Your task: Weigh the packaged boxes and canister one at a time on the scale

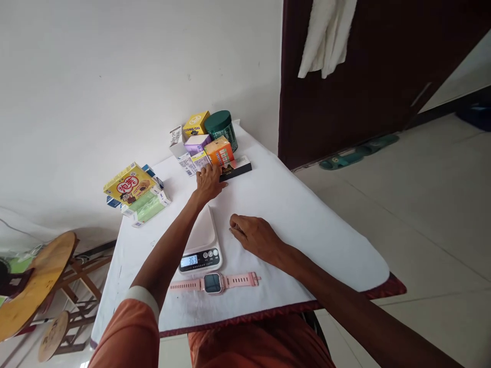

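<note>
I note left hand (209,181) fingers together, apparently pinching the black box (238,167) just right of it, right hand (255,236) curled empty on the desk (307,225); a hasty pull could topple the cartons (218,148) crowded just beyond, or the forearm could graze the scale (206,236) beneath.

free: tablecloth (314,230) right half | blocked: boxes (218,151) far end, packets (136,191) left, scale (207,232) middle
</note>
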Motion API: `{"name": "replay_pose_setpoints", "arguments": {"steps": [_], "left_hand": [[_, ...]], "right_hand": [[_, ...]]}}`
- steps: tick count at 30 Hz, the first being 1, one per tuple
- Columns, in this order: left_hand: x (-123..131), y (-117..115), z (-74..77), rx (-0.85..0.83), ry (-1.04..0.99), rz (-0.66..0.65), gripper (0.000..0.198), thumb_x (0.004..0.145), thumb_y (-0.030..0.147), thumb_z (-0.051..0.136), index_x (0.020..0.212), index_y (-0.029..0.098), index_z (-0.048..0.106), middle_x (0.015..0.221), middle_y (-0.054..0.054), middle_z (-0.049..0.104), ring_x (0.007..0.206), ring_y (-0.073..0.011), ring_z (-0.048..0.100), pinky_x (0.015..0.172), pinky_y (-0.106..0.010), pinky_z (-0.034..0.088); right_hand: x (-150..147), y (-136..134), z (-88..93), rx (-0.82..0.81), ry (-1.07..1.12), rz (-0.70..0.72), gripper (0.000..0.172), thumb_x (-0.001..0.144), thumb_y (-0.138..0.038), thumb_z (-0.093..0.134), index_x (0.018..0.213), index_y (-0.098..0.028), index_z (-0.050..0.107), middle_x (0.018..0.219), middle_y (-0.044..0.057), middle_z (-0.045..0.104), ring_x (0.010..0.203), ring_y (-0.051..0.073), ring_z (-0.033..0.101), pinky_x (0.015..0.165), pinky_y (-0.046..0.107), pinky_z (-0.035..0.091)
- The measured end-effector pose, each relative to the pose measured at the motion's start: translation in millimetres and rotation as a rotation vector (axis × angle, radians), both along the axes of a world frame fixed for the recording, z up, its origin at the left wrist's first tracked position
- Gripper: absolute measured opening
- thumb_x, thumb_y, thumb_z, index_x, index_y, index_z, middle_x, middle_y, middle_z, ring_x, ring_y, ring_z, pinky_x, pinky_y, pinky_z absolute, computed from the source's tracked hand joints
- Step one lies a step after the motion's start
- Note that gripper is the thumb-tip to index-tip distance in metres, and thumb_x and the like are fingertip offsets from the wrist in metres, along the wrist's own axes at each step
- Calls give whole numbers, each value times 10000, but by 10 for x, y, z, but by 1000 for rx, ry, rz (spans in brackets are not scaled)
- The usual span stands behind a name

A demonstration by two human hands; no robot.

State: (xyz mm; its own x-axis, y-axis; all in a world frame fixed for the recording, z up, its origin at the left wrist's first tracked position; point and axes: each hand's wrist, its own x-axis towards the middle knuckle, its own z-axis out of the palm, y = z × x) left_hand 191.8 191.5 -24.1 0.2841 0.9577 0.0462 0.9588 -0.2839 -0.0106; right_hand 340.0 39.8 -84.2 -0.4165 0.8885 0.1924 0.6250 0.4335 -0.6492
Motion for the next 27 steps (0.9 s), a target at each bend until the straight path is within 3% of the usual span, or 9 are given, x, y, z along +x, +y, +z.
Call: {"name": "replay_pose_setpoints", "arguments": {"steps": [4,9,14,17,19,22,27], "left_hand": [[-112,2,-25,-32,-64,-14,300,886,243,744,1110,189,552,1232,-165,608,1202,-367,573,1013,-528,438],[-287,-166,183,-21,-174,-50,258,912,247,693,1127,207,556,1130,-96,605,1105,-281,595,951,-433,502],[-759,-748,498,13,-442,-132,266,934,326,677,1156,224,572,1093,-55,584,975,-224,600,888,-389,517],[-1121,-1204,604,14,-498,-97,268,952,380,661,1164,234,586,1070,-43,586,942,-205,591,861,-365,517],[-1335,-1479,593,2,-498,-52,267,954,390,663,1165,242,593,1045,-36,589,926,-202,585,846,-363,516],[-1559,-1789,457,-51,-499,3,258,957,362,666,1175,246,592,1054,-38,595,942,-209,596,850,-371,520],[-1661,-2030,206,-85,-496,45,297,972,317,643,1249,231,578,1142,-64,611,1011,-226,607,945,-418,511]], "right_hand": [[-2,0,17,-17,-36,-2,144,1012,-172,506,897,-229,570,871,44,748,742,177,663,685,292,381],[-3,2,-24,-3,-18,-11,165,1014,-175,479,881,-230,559,842,35,727,709,171,636,681,291,379],[7,11,-64,0,29,-4,176,1002,-194,469,845,-237,535,784,21,691,657,169,592,654,289,376],[12,18,-78,3,66,-8,170,991,-213,475,835,-242,536,738,11,671,619,170,566,637,290,376],[14,21,-84,-2,92,-9,159,985,-236,487,836,-247,541,711,3,661,598,171,561,636,292,383],[20,18,-82,-19,112,-8,146,971,-263,495,834,-253,544,682,-5,646,572,174,561,633,299,391],[30,6,-88,-3,131,0,162,960,-333,491,838,-260,568,676,4,660,588,192,600,631,310,423]]}}
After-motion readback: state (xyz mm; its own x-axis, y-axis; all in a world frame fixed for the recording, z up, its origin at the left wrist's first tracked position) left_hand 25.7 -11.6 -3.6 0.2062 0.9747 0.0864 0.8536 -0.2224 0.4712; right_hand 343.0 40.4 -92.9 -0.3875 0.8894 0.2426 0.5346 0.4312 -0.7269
